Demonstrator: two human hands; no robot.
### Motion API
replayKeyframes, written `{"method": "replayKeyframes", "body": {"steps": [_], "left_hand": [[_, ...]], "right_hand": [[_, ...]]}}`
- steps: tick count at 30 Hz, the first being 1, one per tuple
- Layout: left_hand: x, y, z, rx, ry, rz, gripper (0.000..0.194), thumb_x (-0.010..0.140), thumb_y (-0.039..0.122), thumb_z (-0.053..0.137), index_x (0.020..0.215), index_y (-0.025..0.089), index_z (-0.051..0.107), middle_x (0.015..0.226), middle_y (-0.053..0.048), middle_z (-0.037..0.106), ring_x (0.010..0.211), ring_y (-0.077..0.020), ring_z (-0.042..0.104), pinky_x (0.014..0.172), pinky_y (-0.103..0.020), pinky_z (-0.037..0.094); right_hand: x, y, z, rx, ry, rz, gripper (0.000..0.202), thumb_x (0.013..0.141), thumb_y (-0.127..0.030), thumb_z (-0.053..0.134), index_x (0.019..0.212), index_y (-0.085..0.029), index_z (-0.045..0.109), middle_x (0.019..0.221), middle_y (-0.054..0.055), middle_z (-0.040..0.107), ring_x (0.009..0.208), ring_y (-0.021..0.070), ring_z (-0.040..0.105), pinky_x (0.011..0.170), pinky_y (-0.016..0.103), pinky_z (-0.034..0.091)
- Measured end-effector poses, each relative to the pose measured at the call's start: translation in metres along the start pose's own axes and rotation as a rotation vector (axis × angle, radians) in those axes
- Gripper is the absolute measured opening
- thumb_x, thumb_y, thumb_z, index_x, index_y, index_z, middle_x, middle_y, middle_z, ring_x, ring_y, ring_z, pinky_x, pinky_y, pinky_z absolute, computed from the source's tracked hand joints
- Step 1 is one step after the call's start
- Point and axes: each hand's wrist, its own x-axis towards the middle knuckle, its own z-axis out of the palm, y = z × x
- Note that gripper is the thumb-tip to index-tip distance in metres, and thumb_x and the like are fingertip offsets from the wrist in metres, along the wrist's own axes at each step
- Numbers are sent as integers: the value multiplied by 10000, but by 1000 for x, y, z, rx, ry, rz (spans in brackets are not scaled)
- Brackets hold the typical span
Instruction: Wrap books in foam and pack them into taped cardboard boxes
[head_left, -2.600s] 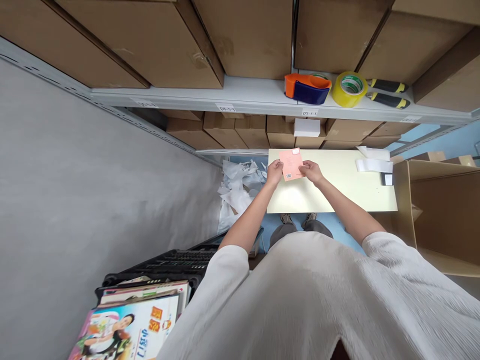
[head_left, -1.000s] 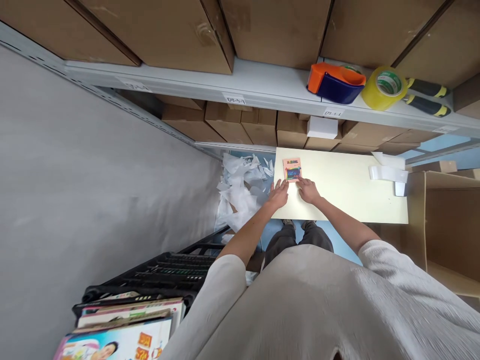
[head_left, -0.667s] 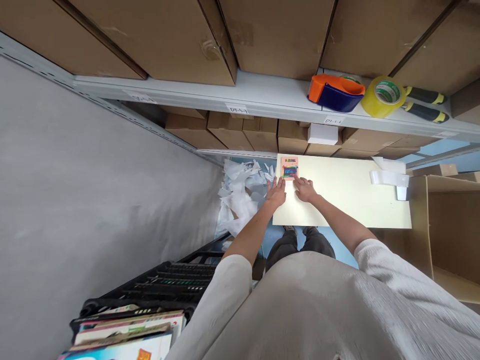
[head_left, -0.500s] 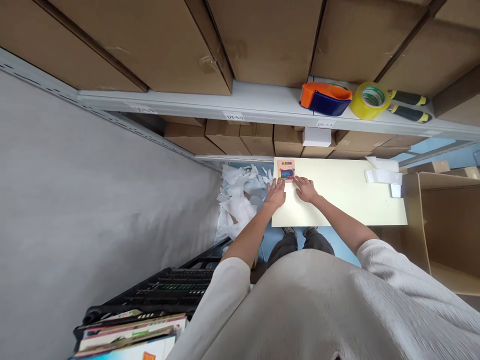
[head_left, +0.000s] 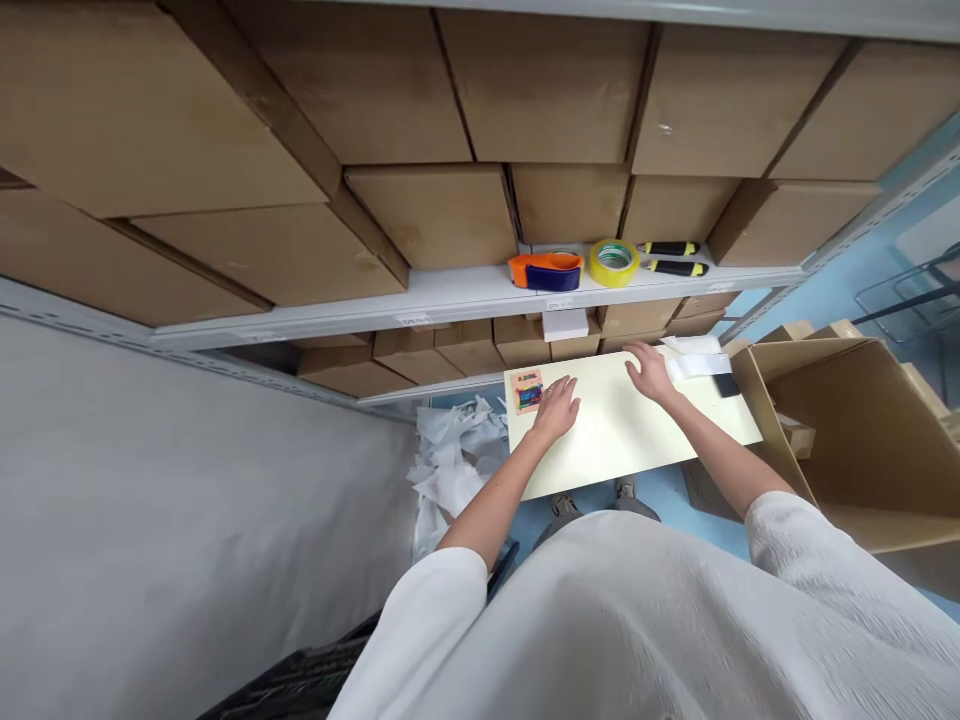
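Note:
A small pink booklet or card [head_left: 527,391] with a colourful picture lies at the left end of the cream board [head_left: 592,440]. Just right of it is my left hand [head_left: 556,408], fingers spread and holding nothing. My right hand [head_left: 649,374] is over the board's right half, fingers apart, with nothing in it. Close to its right, white sheets or strips [head_left: 696,364] and a dark flat item [head_left: 726,385] rest at the board's right end.
On the shelf edge above sit an orange and blue tape dispenser [head_left: 546,270], a yellow tape roll [head_left: 613,262] and two black-yellow cutters [head_left: 675,268]. White scraps [head_left: 454,460] lie left; a large open carton [head_left: 862,430] stands right.
Both hands have left the pink item. My right hand has moved right towards the white strips, my left slightly right of the item. The camera view has tilted up and turned right.

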Motion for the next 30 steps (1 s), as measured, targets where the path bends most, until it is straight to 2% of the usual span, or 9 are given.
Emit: {"method": "replayKeyframes", "body": {"steps": [3,6,10,12,15,19,23,27,30], "left_hand": [[5,21,4,-4,-3,32,542,1100,305,440,1617,157,512,1727,-178,494,1619,-325,441,1338,-520,366],[9,39,11,-12,-3,36,517,1100,305,450,1591,167,537,1706,-178,520,1603,-326,465,1326,-528,386],[17,60,20,-19,18,7,497,1102,316,464,1576,192,553,1702,-164,527,1595,-331,477,1310,-548,405],[21,70,25,-23,37,-13,492,1106,322,466,1573,197,558,1702,-160,528,1594,-330,477,1308,-550,409],[25,81,34,-32,61,-32,485,1110,325,466,1567,200,568,1690,-157,541,1590,-325,482,1308,-546,412],[26,93,47,-25,72,-69,482,1107,319,469,1560,198,578,1686,-158,547,1584,-327,489,1301,-551,422],[24,101,55,-9,56,-100,481,1095,301,479,1546,180,595,1687,-166,545,1579,-327,497,1299,-541,428],[23,100,58,-8,53,-110,477,1093,296,473,1536,180,608,1685,-162,550,1573,-326,504,1304,-542,427],[21,94,61,-10,49,-118,470,1085,292,484,1519,178,624,1666,-161,571,1564,-320,517,1314,-531,419]], "right_hand": [[24,33,-46,-31,124,-3,470,1039,-322,459,1431,-205,691,1515,185,658,1380,400,565,1151,605,456],[65,60,-92,-99,226,25,450,1018,-316,472,1393,-211,696,1520,184,646,1341,412,565,1115,615,463],[127,82,-132,-170,218,-34,427,1011,-331,492,1366,-190,685,1491,199,655,1330,423,536,1083,604,460],[151,88,-139,-180,169,-54,409,1004,-322,504,1338,-180,693,1456,205,676,1323,428,529,1079,606,451],[173,94,-137,-181,108,-59,373,993,-326,527,1287,-185,709,1404,197,708,1300,431,536,1079,620,434],[186,101,-129,-162,95,-90,327,988,-374,565,1216,-193,714,1249,195,752,1230,434,556,1061,623,424],[194,103,-130,-163,84,-113,294,1000,-386,578,1195,-195,687,1170,197,747,1203,438,553,1048,618,414],[183,102,-137,-126,93,-124,282,983,-374,606,1199,-201,662,1146,184,732,1186,431,550,1051,620,411],[150,102,-136,-20,168,-128,290,963,-365,619,1213,-221,647,1166,161,727,1185,407,563,1049,585,439]]}}
